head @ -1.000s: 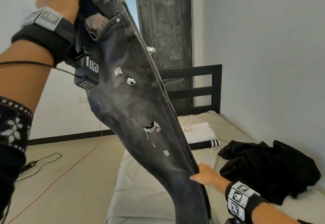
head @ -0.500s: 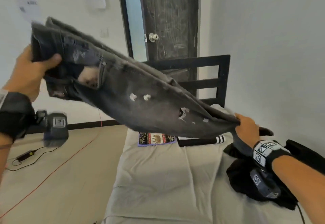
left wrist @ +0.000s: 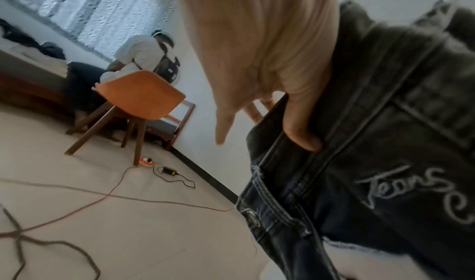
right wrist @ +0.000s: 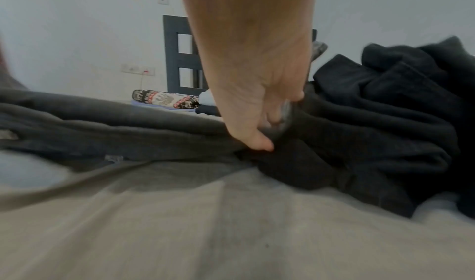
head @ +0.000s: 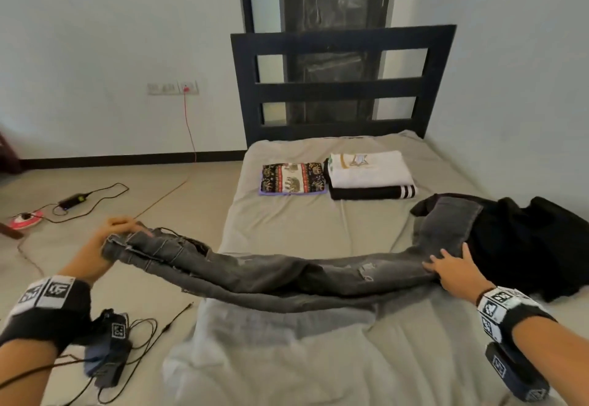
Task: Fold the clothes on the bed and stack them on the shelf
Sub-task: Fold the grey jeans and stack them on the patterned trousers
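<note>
Jeans (head: 287, 275) in dark grey, ripped denim lay stretched crosswise over the bed (head: 306, 233) in the head view, folded lengthwise, their waistband end hanging past the bed's left edge over the floor. The left hand (head: 105, 240) gripped that waistband with curled fingers. The right hand (head: 452, 268) pressed flat on the lower leg with its fingers spread, and the hem beyond it lay turned up over a heap of black clothes (head: 522, 246) at the bed's right side. Near the black slatted headboard (head: 341, 83) sat a folded elephant-print cloth (head: 293, 179) and, just beside it, a folded white shirt (head: 369, 170) on top of a folded black garment with white stripes (head: 373, 192). On the floor to the left ran a red cable (head: 190, 128) from a wall socket, with a black power adapter (head: 74, 199) and loose wires close by.

From the left wrist, the left hand (left wrist: 257, 50) filled the upper middle, its thumb tucked behind the jeans' (left wrist: 385, 162) waistband, where embroidered lettering showed. Behind stood an orange chair (left wrist: 138, 95) on wooden legs, and a seated person (left wrist: 144, 54) in a white top faced away.

From the right wrist, the right hand (right wrist: 254, 77) bore down on the jeans (right wrist: 102, 126) with its thumb spread from the fingers, which were blurred. The black clothes (right wrist: 385, 122) rose just beside it, blocking the right of the bed, and the grey sheet (right wrist: 231, 223) filled the foreground.
</note>
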### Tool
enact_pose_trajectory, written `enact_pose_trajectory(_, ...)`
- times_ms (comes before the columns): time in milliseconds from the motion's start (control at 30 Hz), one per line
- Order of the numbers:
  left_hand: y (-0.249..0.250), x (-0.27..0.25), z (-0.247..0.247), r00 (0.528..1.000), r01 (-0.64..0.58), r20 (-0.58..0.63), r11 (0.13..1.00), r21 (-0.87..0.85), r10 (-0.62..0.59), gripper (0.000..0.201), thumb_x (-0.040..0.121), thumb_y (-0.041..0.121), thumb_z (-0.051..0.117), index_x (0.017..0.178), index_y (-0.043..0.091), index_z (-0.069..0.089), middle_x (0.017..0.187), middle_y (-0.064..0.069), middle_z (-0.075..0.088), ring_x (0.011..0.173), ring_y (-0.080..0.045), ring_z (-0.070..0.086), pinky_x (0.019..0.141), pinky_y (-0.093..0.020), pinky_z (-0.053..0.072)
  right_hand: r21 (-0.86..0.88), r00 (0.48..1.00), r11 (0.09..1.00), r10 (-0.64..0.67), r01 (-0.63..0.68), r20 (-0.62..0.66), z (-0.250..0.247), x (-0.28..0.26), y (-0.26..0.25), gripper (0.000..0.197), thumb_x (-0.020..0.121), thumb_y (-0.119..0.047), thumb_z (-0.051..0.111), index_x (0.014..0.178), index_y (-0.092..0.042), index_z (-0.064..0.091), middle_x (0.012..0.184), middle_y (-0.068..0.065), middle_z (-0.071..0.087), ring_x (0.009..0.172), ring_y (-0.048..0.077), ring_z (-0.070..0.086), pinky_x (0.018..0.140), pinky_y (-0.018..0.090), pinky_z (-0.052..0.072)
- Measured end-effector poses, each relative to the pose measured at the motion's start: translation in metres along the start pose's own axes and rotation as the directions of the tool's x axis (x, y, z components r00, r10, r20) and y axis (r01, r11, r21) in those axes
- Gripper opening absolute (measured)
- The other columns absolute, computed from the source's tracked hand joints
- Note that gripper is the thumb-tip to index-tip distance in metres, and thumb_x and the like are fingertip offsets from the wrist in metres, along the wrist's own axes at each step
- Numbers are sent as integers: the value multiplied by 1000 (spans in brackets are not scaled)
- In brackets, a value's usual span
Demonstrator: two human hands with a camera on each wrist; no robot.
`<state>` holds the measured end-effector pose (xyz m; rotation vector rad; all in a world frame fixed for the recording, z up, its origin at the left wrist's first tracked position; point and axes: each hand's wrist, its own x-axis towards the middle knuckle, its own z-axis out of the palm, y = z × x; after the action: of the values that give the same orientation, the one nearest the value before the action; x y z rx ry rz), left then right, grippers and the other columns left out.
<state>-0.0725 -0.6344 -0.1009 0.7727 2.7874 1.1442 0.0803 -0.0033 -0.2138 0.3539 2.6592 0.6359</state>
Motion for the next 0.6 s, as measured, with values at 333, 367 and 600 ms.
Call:
enact_pose_trajectory(333,-28,-84,60,917,370,-1,853,-369,-398,40,74,-21,59,101,7,69,160,-4,11,148,-22,3,114,-57,21,341,960,930,-208,135,185,-96,-20,-61,37,91,-20,53,127,-13,60,134,9,58,114,25,57,101,34,44)
enact_pose_trajectory(367,-26,-89,64,896,397,-7,809,-432,-444,40,76,-21,56,106,3,68,159,-3,15,147,-27,11,109,-57,31,426,944,881,-292,205,151,-111,-22,-77,39,91,-22,57,129,-16,58,135,6,58,115,22,56,101,31,43)
enact_pose_trajectory(600,-49,-102,73,639,444,19,348,-826,-769,28,97,3,38,119,17,49,106,-8,51,82,-26,54,52,-41,55,635,842,577,-482,514,-243,-133,-57,-207,87,76,-23,80,148,-25,33,152,-6,34,139,14,32,113,28,25)
